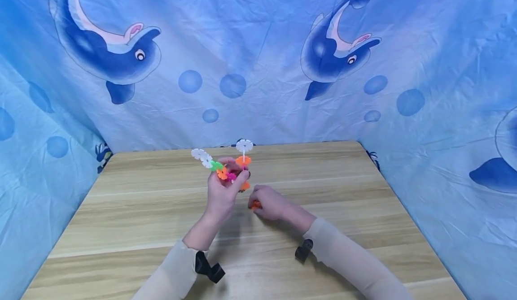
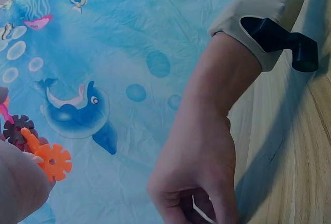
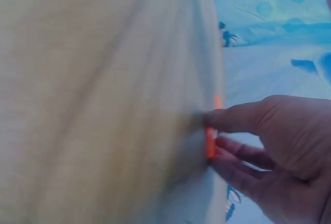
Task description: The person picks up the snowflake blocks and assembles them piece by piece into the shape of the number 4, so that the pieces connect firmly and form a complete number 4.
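Blue dolphin-print cloth encloses the back and both sides of your work area. The wooden counter lies in front of it and carries both of your forearms.

Your left hand is raised above the middle of the counter. Its fingers are curled around the lower part of a snowflake-disc assembly, so this hand holds the assembly off the surface. The assembly consists of interlocked white, green, orange and pink discs. A white disc sits at its top, and a further white pair projects to the left.

Your right hand rests low on the counter, just beside the left hand. Its thumb and fingers pinch a single orange disc edge-on against the counter. The orange disc sits just below and to the right of the assembly, apart from it.
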`<state>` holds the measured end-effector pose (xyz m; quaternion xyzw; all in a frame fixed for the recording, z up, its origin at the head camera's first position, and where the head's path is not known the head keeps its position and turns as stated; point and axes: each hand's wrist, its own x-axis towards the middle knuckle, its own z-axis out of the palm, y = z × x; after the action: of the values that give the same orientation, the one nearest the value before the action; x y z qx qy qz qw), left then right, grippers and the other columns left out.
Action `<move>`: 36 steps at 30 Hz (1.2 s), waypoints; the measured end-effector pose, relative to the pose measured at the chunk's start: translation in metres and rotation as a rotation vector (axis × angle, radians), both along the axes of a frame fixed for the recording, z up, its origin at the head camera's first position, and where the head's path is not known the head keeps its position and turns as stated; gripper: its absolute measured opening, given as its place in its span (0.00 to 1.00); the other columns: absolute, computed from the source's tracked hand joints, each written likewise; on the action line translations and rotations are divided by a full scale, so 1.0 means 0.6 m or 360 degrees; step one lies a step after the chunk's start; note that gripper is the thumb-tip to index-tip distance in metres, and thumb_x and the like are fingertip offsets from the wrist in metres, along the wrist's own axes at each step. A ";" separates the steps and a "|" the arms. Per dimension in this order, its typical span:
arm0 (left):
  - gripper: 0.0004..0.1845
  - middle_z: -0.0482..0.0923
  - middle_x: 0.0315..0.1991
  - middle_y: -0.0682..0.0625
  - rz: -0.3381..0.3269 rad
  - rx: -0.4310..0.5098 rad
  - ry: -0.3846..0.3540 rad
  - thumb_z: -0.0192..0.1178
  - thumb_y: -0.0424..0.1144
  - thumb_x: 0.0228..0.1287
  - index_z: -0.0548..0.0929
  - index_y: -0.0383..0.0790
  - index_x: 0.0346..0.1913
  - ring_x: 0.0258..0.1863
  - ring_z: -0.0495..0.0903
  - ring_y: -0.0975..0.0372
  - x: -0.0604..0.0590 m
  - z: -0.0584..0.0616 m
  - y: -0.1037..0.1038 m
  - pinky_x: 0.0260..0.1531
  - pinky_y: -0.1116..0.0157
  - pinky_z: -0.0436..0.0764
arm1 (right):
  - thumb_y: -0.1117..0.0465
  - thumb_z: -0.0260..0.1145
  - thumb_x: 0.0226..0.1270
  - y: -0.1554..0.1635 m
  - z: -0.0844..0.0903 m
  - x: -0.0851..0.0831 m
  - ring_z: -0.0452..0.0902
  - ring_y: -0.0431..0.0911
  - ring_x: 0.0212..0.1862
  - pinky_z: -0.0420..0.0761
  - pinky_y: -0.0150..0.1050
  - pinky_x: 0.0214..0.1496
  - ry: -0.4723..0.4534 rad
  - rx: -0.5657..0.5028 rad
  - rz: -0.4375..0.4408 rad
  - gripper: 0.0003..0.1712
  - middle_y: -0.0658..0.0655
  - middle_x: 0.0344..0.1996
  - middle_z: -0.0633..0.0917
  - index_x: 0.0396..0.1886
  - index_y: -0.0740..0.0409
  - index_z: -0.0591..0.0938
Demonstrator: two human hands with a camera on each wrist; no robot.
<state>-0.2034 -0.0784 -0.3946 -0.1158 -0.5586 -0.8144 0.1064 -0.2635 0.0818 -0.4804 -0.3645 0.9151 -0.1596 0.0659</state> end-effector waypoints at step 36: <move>0.06 0.82 0.28 0.52 0.0016 0.0176 -0.0088 0.62 0.36 0.69 0.79 0.39 0.44 0.25 0.85 0.62 -0.005 -0.003 0.009 0.36 0.61 0.90 | 0.65 0.70 0.64 0.059 0.182 0.036 0.89 0.41 0.39 0.88 0.30 0.44 0.0308 -0.1397 -0.0183 0.06 0.53 0.36 0.91 0.40 0.53 0.85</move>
<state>-0.2065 -0.0728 -0.3961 -0.0841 -0.5161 -0.8464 0.1013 -0.2416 0.1171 -0.3710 -0.3196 0.7815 -0.5012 -0.1896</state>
